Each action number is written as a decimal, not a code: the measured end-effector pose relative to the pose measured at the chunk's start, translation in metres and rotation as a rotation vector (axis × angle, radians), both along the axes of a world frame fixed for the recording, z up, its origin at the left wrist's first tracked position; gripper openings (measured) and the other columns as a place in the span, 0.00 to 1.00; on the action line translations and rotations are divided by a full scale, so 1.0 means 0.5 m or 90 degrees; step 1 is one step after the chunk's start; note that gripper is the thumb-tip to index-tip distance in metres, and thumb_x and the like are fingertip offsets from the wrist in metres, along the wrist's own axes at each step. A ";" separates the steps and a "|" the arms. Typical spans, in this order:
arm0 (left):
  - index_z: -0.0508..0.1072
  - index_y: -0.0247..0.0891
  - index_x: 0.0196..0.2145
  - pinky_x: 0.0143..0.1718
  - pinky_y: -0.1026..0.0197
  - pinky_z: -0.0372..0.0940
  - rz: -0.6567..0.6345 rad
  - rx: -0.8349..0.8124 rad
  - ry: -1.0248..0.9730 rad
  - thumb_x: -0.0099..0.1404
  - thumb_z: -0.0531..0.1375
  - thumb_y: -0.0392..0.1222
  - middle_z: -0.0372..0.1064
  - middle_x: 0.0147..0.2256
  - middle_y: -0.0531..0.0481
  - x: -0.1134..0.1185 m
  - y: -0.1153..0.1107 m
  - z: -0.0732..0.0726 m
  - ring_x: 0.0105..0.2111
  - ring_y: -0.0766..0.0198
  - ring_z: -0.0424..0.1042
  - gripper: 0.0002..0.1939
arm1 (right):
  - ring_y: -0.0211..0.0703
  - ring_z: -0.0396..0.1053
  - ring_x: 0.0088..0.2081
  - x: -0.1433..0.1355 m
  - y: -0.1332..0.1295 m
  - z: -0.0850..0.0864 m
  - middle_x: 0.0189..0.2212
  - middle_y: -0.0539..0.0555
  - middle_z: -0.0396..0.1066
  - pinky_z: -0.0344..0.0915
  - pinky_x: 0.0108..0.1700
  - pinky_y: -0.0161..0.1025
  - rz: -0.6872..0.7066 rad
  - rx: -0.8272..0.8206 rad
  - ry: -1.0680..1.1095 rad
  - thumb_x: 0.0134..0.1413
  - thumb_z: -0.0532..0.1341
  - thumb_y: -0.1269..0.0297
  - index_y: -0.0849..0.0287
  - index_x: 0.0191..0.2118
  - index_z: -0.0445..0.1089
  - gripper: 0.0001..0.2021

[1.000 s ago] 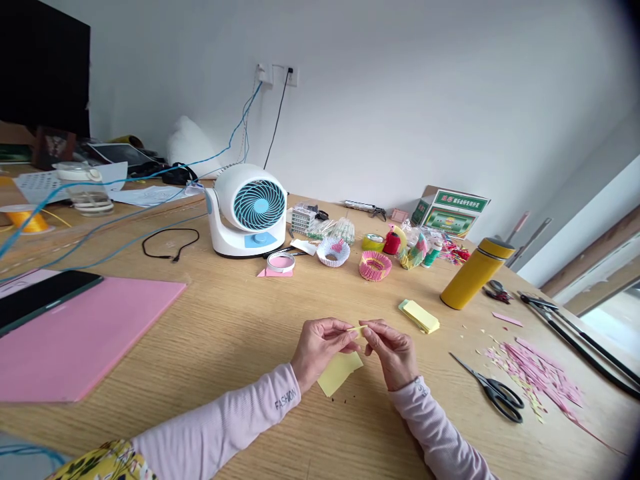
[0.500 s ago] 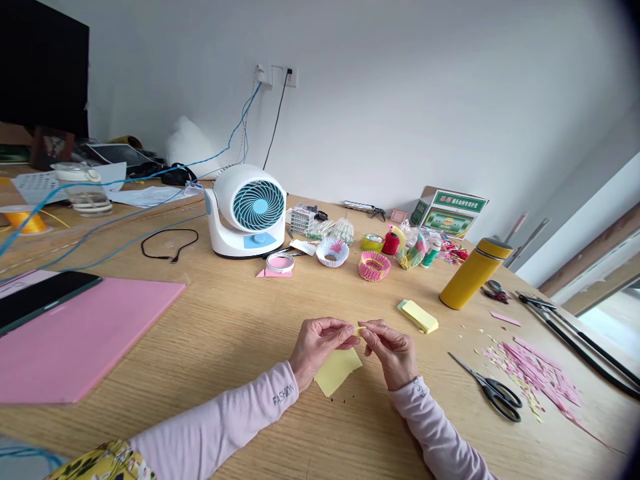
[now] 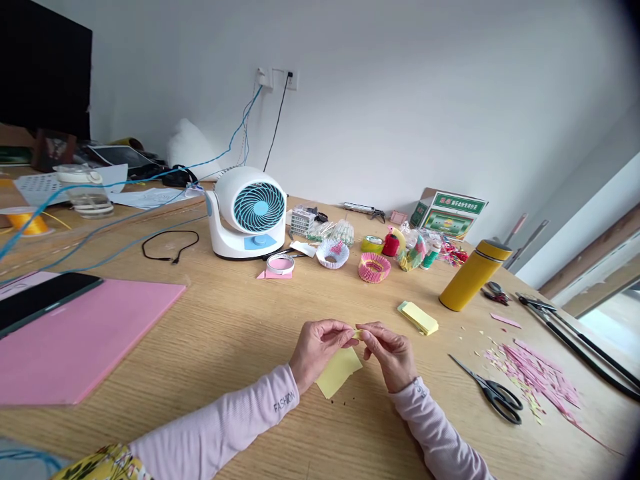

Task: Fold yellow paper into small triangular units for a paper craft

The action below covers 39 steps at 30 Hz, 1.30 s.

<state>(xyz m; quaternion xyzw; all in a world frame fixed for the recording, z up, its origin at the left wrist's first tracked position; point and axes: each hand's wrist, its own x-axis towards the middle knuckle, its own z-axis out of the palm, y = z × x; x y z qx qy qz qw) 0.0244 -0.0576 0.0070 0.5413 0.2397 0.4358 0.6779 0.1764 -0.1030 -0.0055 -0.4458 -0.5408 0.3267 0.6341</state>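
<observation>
The person's bare left hand (image 3: pixel 320 353) and bare right hand (image 3: pixel 394 357) are pinching a small, narrow yellow paper piece (image 3: pixel 357 334) between their fingertips, fingers partly hiding its shape. A flat, four-sided yellow paper sheet (image 3: pixel 341 375) is lying on the wood-grained tabletop (image 3: pixel 240 333) near the left hand. Rightward, an oblong stack of pale-yellow paper slips (image 3: pixel 420 317) is resting; black-handled scissors (image 3: pixel 501 400) are lying beside loose, thin pink paper strips (image 3: pixel 543 375).

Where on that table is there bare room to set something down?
Bare tabletop lies between the pink paper and the left hand, with a smaller patch between the right hand and the scissors. It's crowded along the back, right of the fan, and around the pink strips.
</observation>
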 end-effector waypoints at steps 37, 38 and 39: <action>0.69 0.32 0.23 0.19 0.68 0.57 -0.023 0.059 0.076 0.49 0.64 0.55 0.66 0.21 0.53 0.001 -0.006 0.010 0.15 0.70 0.66 0.20 | 0.33 0.52 0.20 -0.002 -0.013 0.023 0.18 0.45 0.54 0.52 0.21 0.31 -0.006 0.001 -0.235 0.55 0.56 0.56 0.60 0.28 0.63 0.12; 0.69 0.32 0.23 0.18 0.68 0.56 -0.024 0.057 0.083 0.49 0.64 0.55 0.66 0.21 0.53 -0.001 -0.005 0.010 0.15 0.71 0.65 0.20 | 0.32 0.52 0.19 -0.001 -0.011 0.020 0.17 0.45 0.54 0.52 0.21 0.31 -0.003 -0.006 -0.227 0.55 0.57 0.56 0.60 0.29 0.64 0.12; 0.69 0.32 0.24 0.18 0.69 0.55 -0.026 0.054 0.092 0.49 0.64 0.55 0.66 0.21 0.54 -0.002 -0.005 0.010 0.14 0.71 0.65 0.20 | 0.32 0.53 0.19 0.000 -0.009 0.018 0.17 0.44 0.54 0.52 0.20 0.31 0.000 -0.016 -0.218 0.55 0.57 0.55 0.60 0.29 0.65 0.12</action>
